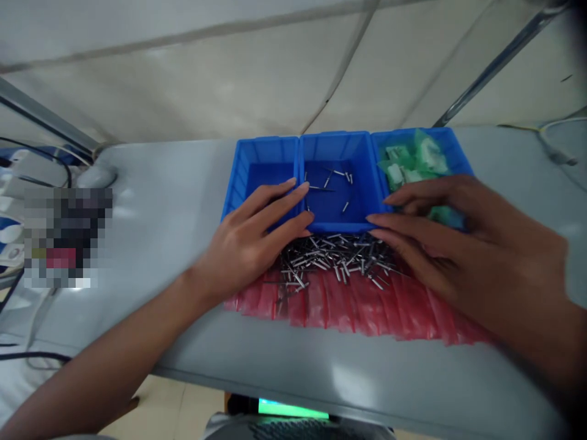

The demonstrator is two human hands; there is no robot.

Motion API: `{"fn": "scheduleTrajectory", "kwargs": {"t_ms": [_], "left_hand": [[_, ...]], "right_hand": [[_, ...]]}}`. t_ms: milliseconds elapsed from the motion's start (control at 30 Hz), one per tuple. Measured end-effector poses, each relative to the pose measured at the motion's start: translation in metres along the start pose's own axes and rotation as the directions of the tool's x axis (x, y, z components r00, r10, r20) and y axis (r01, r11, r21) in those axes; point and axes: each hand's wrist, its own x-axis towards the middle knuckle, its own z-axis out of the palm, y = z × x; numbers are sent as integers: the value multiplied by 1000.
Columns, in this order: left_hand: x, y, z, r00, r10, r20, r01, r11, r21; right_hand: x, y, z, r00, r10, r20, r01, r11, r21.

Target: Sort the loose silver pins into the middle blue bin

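My left hand [245, 244] is at the left front corner of the middle blue bin [342, 228], thumb outside its front rim and fingers over the side wall. At the opposite front corner, my right hand [481, 250] has its thumb and forefinger against the rim. Both hands appear to grip the bin there. A few blind rivets [346, 206] with thin metal stems lie inside. Just in front, a heap of rivets [337, 256] spreads over a row of red plastic bags [358, 305]; my right hand hides the row's right part.
To the left stands another blue bin [232, 174]. The right blue bin [454, 143] holds green plastic bags [428, 153] with white contents. Cables and a blurred dark item lie at the far left. A white cable [553, 150] lies at the right. The table's front edge [275, 391] runs below.
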Motion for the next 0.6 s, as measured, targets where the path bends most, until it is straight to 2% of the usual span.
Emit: {"fn": "scheduleTrajectory", "kwargs": {"t_ms": [100, 200, 300, 400, 467, 600], "left_hand": [[-1, -1, 0, 1000, 8, -1, -8, 1000, 4], [0, -2, 0, 1000, 15, -8, -15, 1000, 14], [0, -3, -1, 1000, 15, 4, -15, 999, 31], [1, -3, -1, 1000, 19, 14, -19, 999, 31], [1, -3, -1, 1000, 15, 8, -15, 1000, 27], [2, -3, -1, 1000, 28, 9, -28, 999, 25]], "right_hand": [[0, -5, 0, 991, -100, -90, 99, 995, -24], [0, -5, 2, 978, -191, -79, 185, 980, -74], [-1, -2, 4, 990, -138, -24, 134, 984, -118], [0, -4, 4, 993, -121, -11, 120, 991, -63], [2, -8, 4, 978, -207, -2, 207, 978, 10], [5, -11, 6, 900, -425, 99, 418, 905, 80]]}}
